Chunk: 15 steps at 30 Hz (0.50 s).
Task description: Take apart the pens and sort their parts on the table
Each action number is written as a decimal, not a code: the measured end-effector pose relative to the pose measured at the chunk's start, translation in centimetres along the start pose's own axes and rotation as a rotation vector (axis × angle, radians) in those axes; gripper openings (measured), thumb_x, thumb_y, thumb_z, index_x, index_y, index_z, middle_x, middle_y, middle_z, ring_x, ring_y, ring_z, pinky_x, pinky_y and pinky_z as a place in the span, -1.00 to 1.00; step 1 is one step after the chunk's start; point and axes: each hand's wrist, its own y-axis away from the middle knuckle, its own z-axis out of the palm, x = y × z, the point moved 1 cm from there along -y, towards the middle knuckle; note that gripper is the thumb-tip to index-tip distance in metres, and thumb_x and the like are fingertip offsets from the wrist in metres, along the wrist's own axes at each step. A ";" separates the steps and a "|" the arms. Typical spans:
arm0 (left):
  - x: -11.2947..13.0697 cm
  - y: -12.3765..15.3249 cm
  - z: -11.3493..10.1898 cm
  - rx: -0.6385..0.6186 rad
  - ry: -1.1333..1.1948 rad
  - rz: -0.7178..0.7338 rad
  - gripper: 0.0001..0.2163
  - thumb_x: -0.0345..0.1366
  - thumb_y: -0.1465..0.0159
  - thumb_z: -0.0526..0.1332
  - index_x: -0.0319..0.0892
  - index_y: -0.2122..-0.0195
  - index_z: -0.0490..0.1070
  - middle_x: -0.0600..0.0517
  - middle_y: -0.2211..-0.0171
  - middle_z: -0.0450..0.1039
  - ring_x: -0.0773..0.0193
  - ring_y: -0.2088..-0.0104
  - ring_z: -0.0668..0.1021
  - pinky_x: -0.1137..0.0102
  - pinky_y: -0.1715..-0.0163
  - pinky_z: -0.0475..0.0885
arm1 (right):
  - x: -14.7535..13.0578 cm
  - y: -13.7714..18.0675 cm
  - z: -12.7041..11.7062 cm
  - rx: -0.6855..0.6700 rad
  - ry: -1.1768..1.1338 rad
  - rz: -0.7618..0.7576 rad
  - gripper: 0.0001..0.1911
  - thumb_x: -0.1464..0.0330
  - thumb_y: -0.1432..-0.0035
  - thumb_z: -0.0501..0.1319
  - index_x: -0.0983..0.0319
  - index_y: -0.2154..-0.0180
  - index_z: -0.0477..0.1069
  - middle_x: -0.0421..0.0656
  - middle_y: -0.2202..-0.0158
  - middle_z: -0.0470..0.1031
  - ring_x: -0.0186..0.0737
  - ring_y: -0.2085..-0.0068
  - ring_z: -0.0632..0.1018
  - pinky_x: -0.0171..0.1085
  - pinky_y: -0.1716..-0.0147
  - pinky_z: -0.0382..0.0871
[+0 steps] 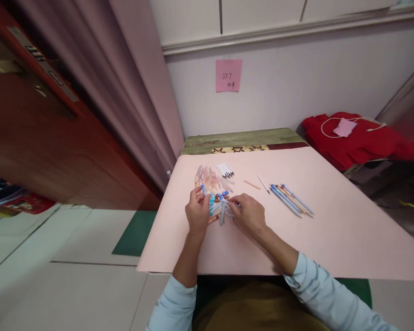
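Pale blue long sleeves: left sleeve [174, 305], right sleeve [327, 294], creased cloth, cuffs loose, ending mid-forearm; left hand [197, 212], right hand [250, 214] bare; mustard-brown garment [258, 308] over lap between sleeves

— What's on my feed around the edges?
— I see a pink sticky note [228, 75] on the wall [296, 87], a red garment [359, 140] heaped at right, a mauve curtain [131, 92] beside the wooden door [37, 138] at left.

Counted: sticky note [228, 75] 1; whole pens [291, 200] on desk [331, 230] about 5, overlapping; loose sticks [251, 184] 2; refills [225, 170] 1 bundle; pen parts [222, 211] one heap, uncountable.
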 end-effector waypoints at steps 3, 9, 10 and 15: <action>-0.9 0.8 -0.9 -0.005 -0.262 0.132 -0.84 -0.24 -0.14 0.34 -0.05 0.23 0.51 0.05 0.41 0.54 0.21 0.40 0.50 0.40 0.28 0.30 | -0.8 -0.3 0.8 -0.015 0.011 0.053 -0.76 0.19 -0.27 0.15 0.06 0.14 0.56 -0.17 0.24 0.60 -0.16 0.22 0.55 -0.26 0.33 0.19; -2.2 1.5 -0.5 -0.086 -0.468 0.389 -0.92 -0.28 -0.24 0.25 -0.05 0.27 0.53 -0.07 0.33 0.56 0.08 0.25 0.48 0.30 0.16 0.23 | -1.0 -0.1 1.7 -0.023 0.030 0.055 -0.76 0.20 -0.27 0.14 0.05 0.11 0.53 -0.20 0.26 0.62 -0.18 0.28 0.57 -0.27 0.36 0.19; -2.2 1.5 -0.5 -0.096 -0.506 0.432 -0.92 -0.29 -0.24 0.25 -0.05 0.27 0.52 -0.08 0.32 0.56 0.06 0.23 0.48 0.28 0.15 0.21 | -0.8 -0.2 1.5 -0.016 0.040 0.024 -0.77 0.20 -0.28 0.13 0.04 0.15 0.54 -0.20 0.24 0.63 -0.18 0.26 0.57 -0.28 0.35 0.20; -2.4 1.3 -0.5 -0.111 -0.653 0.563 -0.92 -0.27 -0.28 0.21 -0.10 0.28 0.49 -0.05 0.33 0.56 0.06 0.22 0.46 0.23 0.16 0.21 | 3.6 -3.6 -2.1 0.080 0.193 0.160 -0.70 0.20 -0.32 0.06 0.09 0.18 0.55 -0.17 0.20 0.61 -0.18 0.21 0.57 -0.28 0.29 0.25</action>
